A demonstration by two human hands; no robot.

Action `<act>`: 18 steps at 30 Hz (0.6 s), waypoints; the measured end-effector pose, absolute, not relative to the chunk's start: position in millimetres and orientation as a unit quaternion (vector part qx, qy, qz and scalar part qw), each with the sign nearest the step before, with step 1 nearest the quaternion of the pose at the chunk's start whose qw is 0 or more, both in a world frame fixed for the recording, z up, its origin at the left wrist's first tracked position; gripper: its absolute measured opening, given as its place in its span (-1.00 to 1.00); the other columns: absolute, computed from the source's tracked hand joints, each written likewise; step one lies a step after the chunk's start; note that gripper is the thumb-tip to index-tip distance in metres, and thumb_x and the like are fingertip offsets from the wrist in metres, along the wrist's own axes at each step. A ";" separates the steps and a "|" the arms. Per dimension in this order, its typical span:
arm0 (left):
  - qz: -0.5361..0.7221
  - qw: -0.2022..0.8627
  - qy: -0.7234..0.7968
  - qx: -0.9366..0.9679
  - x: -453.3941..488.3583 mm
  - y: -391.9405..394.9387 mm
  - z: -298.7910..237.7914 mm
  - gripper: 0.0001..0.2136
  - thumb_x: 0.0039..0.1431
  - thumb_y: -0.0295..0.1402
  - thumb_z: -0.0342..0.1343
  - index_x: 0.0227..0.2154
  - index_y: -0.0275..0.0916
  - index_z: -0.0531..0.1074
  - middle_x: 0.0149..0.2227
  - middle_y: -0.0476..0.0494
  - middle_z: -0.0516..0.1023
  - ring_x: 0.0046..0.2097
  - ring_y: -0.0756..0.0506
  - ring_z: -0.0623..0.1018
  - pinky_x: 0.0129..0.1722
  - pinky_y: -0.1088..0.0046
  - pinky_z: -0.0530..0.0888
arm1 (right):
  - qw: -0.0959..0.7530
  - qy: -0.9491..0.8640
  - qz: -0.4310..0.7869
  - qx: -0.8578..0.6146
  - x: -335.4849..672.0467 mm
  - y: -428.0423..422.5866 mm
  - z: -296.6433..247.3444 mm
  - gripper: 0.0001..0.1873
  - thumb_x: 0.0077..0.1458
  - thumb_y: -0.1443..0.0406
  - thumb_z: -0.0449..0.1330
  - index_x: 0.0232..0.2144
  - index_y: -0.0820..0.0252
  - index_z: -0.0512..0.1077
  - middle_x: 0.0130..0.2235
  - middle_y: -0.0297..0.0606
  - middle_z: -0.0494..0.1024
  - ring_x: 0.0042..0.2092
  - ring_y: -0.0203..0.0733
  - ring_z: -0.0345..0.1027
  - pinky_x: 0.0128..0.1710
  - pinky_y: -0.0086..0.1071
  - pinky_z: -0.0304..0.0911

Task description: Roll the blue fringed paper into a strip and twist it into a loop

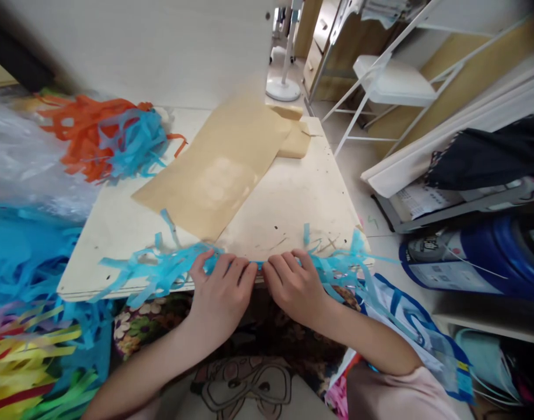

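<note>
Along the near edge of the cream table (302, 192) lies a blue fringed paper strip (162, 268), its cut tassels spread out to both sides. My left hand (225, 286) is closed on the strip's middle, fingers curled over it. Close beside it, my right hand (295, 286) grips the same strip, the two hands almost touching. The part between my fingers is mostly hidden. Beyond my hands a sheet of brown paper (214, 169) lies slantwise on the table.
Orange fringe (87, 128) and blue fringe (140, 140) are heaped at the table's far left. More blue (26, 251) and yellow fringe (22, 361) fills the left side. At right stand a blue bucket (463, 256) and a white folding chair (393, 81).
</note>
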State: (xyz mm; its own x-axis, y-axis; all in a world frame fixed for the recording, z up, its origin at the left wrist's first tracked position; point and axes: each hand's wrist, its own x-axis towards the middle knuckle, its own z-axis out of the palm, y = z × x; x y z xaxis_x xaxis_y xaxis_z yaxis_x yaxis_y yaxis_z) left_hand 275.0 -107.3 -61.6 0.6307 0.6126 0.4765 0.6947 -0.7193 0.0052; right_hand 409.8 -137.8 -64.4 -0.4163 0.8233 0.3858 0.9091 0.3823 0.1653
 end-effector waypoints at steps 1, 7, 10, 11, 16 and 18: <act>-0.224 0.097 -0.361 -0.900 275.3 -105.5 -61.8 -0.90 -0.01 -0.50 -0.02 -0.53 -0.26 0.36 -0.54 0.01 0.44 -0.38 -0.05 0.38 -0.19 0.22 0.10 | 0.117 -0.821 -0.176 -0.531 409.7 -137.2 -64.6 -0.82 0.00 0.41 -0.05 -0.57 0.21 0.27 -0.57 -0.33 0.29 -0.47 -0.26 0.07 -0.33 -0.34 -0.06; -0.193 0.115 -0.374 -0.900 276.9 -99.5 -60.6 -0.86 0.01 -0.45 -0.05 -0.59 -0.29 0.34 -0.58 -0.05 0.40 -0.44 -0.06 0.35 -0.23 0.23 0.15 | 0.082 -0.825 -0.129 -0.544 413.5 -134.2 -60.8 -0.86 0.00 0.39 -0.04 -0.54 0.20 0.28 -0.51 -0.30 0.34 -0.42 -0.22 0.12 -0.35 -0.33 -0.08; -0.175 0.125 -0.376 -0.901 273.1 -97.4 -57.8 -0.84 0.02 -0.42 -0.06 -0.61 -0.28 0.33 -0.60 -0.06 0.38 -0.44 -0.08 0.34 -0.24 0.21 0.17 | 0.064 -0.816 -0.123 -0.561 419.8 -135.8 -57.2 -0.84 0.00 0.37 -0.03 -0.56 0.21 0.28 -0.53 -0.29 0.34 -0.43 -0.23 0.11 -0.37 -0.34 -0.09; -0.169 0.130 -0.378 -0.901 271.1 -96.5 -56.9 -0.84 0.01 -0.42 -0.06 -0.61 -0.28 0.33 -0.60 -0.06 0.37 -0.44 -0.08 0.34 -0.25 0.21 0.17 | 0.061 -0.811 -0.125 -0.568 422.5 -137.1 -56.0 -0.83 0.01 0.36 -0.03 -0.57 0.22 0.28 -0.54 -0.29 0.34 -0.44 -0.23 0.11 -0.37 -0.34 -0.09; -0.157 0.154 -0.376 -0.900 262.8 -92.0 -55.1 -0.83 0.02 -0.42 -0.06 -0.62 -0.27 0.32 -0.61 -0.06 0.37 -0.45 -0.08 0.34 -0.25 0.19 0.17 | 0.047 -0.789 -0.144 -0.596 435.8 -145.3 -51.9 -0.80 0.01 0.36 -0.03 -0.59 0.23 0.30 -0.55 -0.27 0.35 -0.45 -0.24 0.13 -0.37 -0.35 -0.11; -0.161 0.153 -0.373 -0.901 262.0 -91.1 -54.8 -0.82 0.02 -0.41 -0.06 -0.64 -0.27 0.31 -0.61 -0.06 0.37 -0.46 -0.08 0.34 -0.25 0.20 0.17 | 0.041 -0.785 -0.148 -0.600 439.2 -146.7 -50.9 -0.80 0.01 0.35 -0.02 -0.59 0.23 0.31 -0.55 -0.28 0.35 -0.45 -0.24 0.13 -0.36 -0.35 -0.11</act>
